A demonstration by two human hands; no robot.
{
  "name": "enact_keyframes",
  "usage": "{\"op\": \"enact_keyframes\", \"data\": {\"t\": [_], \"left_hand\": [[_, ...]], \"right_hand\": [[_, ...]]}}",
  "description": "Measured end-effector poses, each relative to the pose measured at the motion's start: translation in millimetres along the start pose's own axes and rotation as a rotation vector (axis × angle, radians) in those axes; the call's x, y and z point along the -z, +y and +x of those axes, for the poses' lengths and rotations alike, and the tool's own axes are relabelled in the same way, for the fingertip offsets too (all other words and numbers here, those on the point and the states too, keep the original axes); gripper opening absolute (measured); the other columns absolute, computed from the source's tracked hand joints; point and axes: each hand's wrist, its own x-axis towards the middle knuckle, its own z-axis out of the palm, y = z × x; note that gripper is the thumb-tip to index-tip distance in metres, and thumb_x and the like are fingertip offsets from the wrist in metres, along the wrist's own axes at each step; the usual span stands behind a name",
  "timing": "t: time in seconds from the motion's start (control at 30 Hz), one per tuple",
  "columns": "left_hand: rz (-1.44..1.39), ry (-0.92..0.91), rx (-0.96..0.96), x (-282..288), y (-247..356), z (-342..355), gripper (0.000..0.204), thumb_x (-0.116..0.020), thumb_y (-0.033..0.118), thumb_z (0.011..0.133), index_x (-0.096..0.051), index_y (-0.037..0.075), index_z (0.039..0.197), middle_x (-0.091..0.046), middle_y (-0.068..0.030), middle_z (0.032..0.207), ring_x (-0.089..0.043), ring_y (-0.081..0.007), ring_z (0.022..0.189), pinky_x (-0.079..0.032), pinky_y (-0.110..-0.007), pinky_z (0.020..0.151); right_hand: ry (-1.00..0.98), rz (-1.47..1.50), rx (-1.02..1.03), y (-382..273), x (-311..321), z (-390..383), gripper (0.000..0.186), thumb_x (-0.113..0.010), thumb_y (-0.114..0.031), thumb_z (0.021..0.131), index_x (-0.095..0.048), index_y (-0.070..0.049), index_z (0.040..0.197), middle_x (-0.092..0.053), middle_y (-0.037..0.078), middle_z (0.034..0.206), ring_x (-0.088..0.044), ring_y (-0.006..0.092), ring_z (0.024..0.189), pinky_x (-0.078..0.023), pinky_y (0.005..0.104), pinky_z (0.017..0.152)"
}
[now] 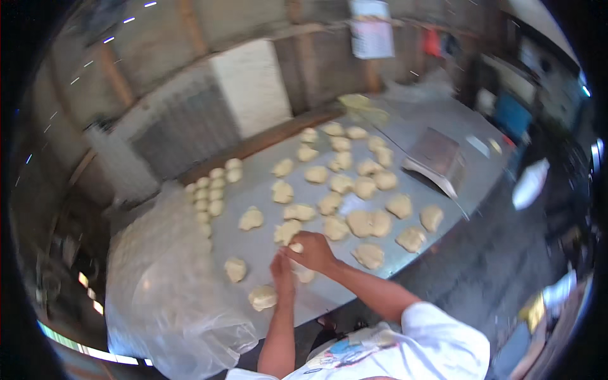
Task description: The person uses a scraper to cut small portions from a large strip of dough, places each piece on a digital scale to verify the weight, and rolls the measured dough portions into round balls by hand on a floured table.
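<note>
My hands meet above the metal table's near edge. My right hand [313,251] is closed round a piece of dough [296,247], whose pale top shows between thumb and fingers. Against it, my left hand [282,269] presses its bunched fingers to the same piece; the fingertips are blurred. Beneath the hands lies another dough lump [304,274], partly covered. Just beyond them sits a rough lump [288,232], and a smoother one [262,297] rests left of my left forearm. Several more uneven lumps [365,187] spread across the middle of the table.
Rows of round dough balls [216,194] line the far left edge. Clear plastic sheeting [171,297] covers the table's left end, with pale rounds showing through. A weighing scale [434,158] stands at right on the metal tabletop [456,209]. A yellowish plastic bag [364,109] lies at the back.
</note>
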Motion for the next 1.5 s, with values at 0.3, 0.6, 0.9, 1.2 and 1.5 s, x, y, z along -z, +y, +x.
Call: {"op": "enact_keyframes", "data": {"t": [0.3, 0.6, 0.9, 1.2, 1.5], "left_hand": [[-0.936, 0.1, 0.66, 42.6, -223.5, -100.6, 0.043, -0.034, 0.036, 0.104, -0.049, 0.01, 0.135, -0.053, -0.0108, 0.135, -0.055, -0.0325, 0.12, -0.048, -0.049, 0.096], [-0.203, -0.063, -0.143, -9.9, -1.8, -16.9, 0.061, -0.041, 0.05, 0.102, -0.044, 0.002, 0.14, -0.05, -0.0169, 0.139, -0.049, -0.0274, 0.128, -0.035, -0.045, 0.108], [-0.162, 0.272, -0.12, -6.4, -80.4, -141.7, 0.069, -0.024, 0.053, 0.105, -0.034, 0.003, 0.15, -0.026, -0.0167, 0.159, -0.023, -0.032, 0.148, -0.016, -0.044, 0.119], [0.257, -0.061, -0.218, 8.6, 41.2, -65.1, 0.051, -0.028, 0.04, 0.108, -0.055, 0.0, 0.12, -0.059, -0.0119, 0.111, -0.057, -0.0234, 0.102, -0.044, -0.036, 0.096], [-0.767, -0.312, 0.047, -0.8, 56.3, -96.7, 0.082, -0.034, 0.068, 0.097, -0.027, 0.007, 0.151, -0.05, -0.0142, 0.137, -0.051, -0.029, 0.126, -0.04, -0.043, 0.107]], "right_hand": [[-0.455, 0.226, -0.82, 85.5, -121.8, -189.9, 0.078, -0.054, -0.073, 0.084, -0.072, 0.0, 0.105, -0.069, 0.026, 0.103, -0.065, 0.0354, 0.105, -0.049, 0.0449, 0.091], [0.131, 0.142, -0.135, 18.9, -1.5, -43.0, 0.033, -0.075, -0.034, 0.078, -0.069, -0.006, 0.095, -0.067, 0.014, 0.092, -0.066, 0.035, 0.08, -0.052, 0.0441, 0.068], [-0.982, 0.642, -0.591, 117.1, -59.1, -160.0, 0.074, -0.041, -0.067, 0.097, -0.056, -0.006, 0.137, -0.058, 0.011, 0.135, -0.051, 0.0228, 0.124, -0.038, 0.0367, 0.107], [0.043, 0.618, -0.224, -7.2, -44.0, -43.1, 0.066, -0.035, -0.057, 0.101, -0.046, -0.004, 0.139, -0.043, 0.016, 0.147, -0.037, 0.0313, 0.137, -0.028, 0.0382, 0.112], [-0.224, 0.312, 0.011, -46.6, 48.0, -46.0, 0.041, -0.049, -0.04, 0.098, -0.063, -0.002, 0.09, -0.063, 0.017, 0.105, -0.059, 0.0354, 0.1, -0.047, 0.045, 0.087]]}}
